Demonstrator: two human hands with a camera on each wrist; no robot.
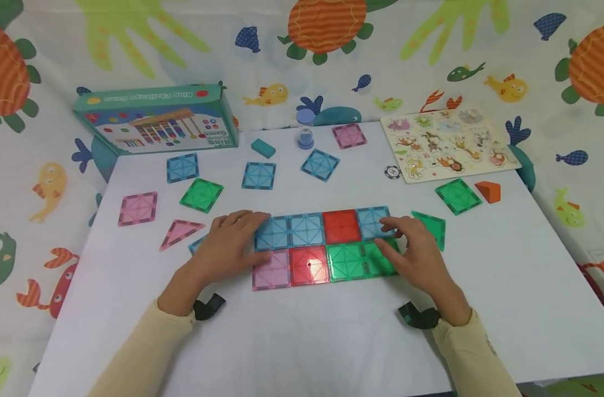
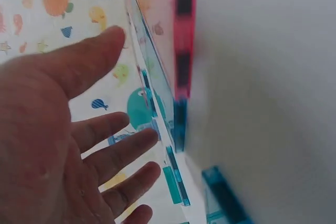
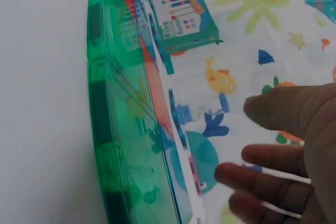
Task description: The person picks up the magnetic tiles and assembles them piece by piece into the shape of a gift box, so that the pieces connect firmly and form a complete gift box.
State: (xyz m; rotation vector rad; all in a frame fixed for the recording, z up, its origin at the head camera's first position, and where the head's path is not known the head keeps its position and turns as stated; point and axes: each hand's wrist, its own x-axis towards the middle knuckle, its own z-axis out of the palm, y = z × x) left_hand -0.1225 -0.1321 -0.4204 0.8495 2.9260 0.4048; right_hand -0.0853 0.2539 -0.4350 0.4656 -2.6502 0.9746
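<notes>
Flat magnetic tiles form a two-row block on the white table (image 1: 332, 342). Its far row runs blue (image 1: 273, 234), blue (image 1: 307, 230), red (image 1: 341, 226), blue (image 1: 371, 220); the near row has a pink tile (image 1: 271, 274), a red tile (image 1: 309, 265) and two green tiles (image 1: 346, 261). At the block's left end, my left hand (image 1: 230, 242) has thumb and fingers spread over the edge. My right hand (image 1: 416, 253) hovers at the right end, fingers loosely bent over the blue and green corner tiles. Both wrist views show the fingers apart, gripping nothing.
Loose tiles lie around: a pink triangle (image 1: 180, 234), a green square (image 1: 201, 194), a green triangle (image 1: 433, 229) and several others. Behind them stand a game box (image 1: 163, 121), a small sand timer (image 1: 305, 135) and an animal puzzle board (image 1: 448, 143). An orange block (image 1: 489, 192) sits at right.
</notes>
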